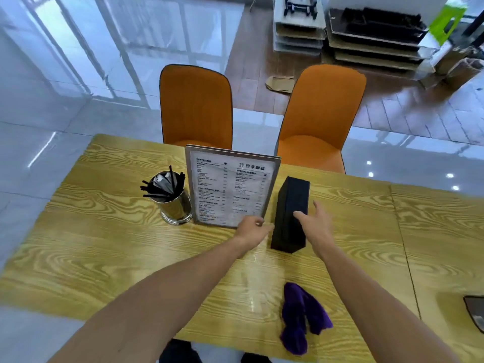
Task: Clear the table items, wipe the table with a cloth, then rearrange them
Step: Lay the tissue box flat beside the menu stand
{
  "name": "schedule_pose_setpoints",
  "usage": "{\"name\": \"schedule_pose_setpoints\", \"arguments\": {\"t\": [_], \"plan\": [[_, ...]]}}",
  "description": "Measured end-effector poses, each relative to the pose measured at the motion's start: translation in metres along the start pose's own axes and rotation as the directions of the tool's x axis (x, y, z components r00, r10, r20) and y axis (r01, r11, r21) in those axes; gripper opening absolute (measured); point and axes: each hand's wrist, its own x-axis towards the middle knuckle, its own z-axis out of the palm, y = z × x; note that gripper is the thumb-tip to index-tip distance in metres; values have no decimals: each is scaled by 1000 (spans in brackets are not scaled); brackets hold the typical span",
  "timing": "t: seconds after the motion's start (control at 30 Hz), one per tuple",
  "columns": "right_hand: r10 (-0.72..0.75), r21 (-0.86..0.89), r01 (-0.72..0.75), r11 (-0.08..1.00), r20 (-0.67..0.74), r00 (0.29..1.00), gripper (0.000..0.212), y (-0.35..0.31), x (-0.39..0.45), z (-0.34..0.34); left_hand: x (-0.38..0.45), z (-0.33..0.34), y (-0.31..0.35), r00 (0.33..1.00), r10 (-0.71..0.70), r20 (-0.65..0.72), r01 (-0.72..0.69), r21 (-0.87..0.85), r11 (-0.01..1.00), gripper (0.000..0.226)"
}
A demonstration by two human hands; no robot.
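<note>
On the yellow wood-grain table stand a metal cup of black straws, an upright framed menu and a tall black box. My left hand is at the menu's lower right corner, fingers curled and touching its base edge. To the right of the black box, my right hand has its fingers spread and its index finger resting on the box's side. A crumpled purple cloth lies near the table's front edge, between my forearms.
Two orange chairs stand behind the table's far edge. A dark flat object pokes in at the right edge. Stacked trays and boards sit on the floor far back. A seam crosses the tabletop at the right.
</note>
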Motion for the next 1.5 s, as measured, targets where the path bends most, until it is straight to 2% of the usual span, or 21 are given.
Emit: {"name": "schedule_pose_setpoints", "arguments": {"t": [0.07, 0.13, 0.23, 0.37, 0.47, 0.53, 0.57, 0.63, 0.7, 0.8, 1.07, 1.27, 1.5], "plan": [[63, 111, -75, 991, 109, 992, 81, 5, 11, -5, 4, 16, 9, 999, -29, -36, 27, -63, 998, 57], [133, 174, -174, 969, 226, 965, 71, 10, 19, -8, 8, 29, 15, 997, -43, -69, 37, -80, 996, 58], [163, 176, -228, 958, 320, 933, 39, 15, 28, -11, 12, 46, 19, 996, -57, -71, 49, -107, 993, 53], [155, 137, -225, 965, 394, 906, 28, 12, 38, -23, 12, 56, 19, 995, -76, -72, 66, -129, 989, 41], [106, 10, -120, 993, 395, 913, 28, 4, 50, -34, 9, 60, 17, 992, -123, -10, 118, -227, 967, 40], [34, -209, 52, 977, 388, 921, 34, -3, 54, -40, 8, 61, 15, 989, -147, -20, 139, -233, 963, 43], [-13, -353, 163, 921, 392, 920, 38, -4, 54, -43, 9, 61, 14, 986, -161, -42, 146, -240, 960, 45], [-112, -595, 352, 723, 402, 909, 37, -1, 52, -47, 13, 61, 15, 978, -186, -97, 156, -258, 953, 49], [-189, -713, 460, 529, 429, 883, 33, 10, 47, -48, 15, 60, 15, 972, -194, -131, 155, -260, 953, 53], [-239, -756, 524, 392, 467, 852, 42, 31, 39, -45, 16, 59, 11, 973, -180, -144, 143, -239, 961, 61], [-358, -768, 598, 232, 504, 786, 49, 54, 25, -32, 17, 64, -9, 968, -174, -183, 137, -199, 970, 53], [-411, -742, 644, 187, 536, 737, 51, 60, 21, -18, 18, 58, -26, 938, -194, -288, 157, -146, 977, 37], [-407, -741, 650, 169, 548, 731, 53, 62, 20, -9, 21, 50, -32, 937, -161, -309, 146, -71, 987, 35]]}}
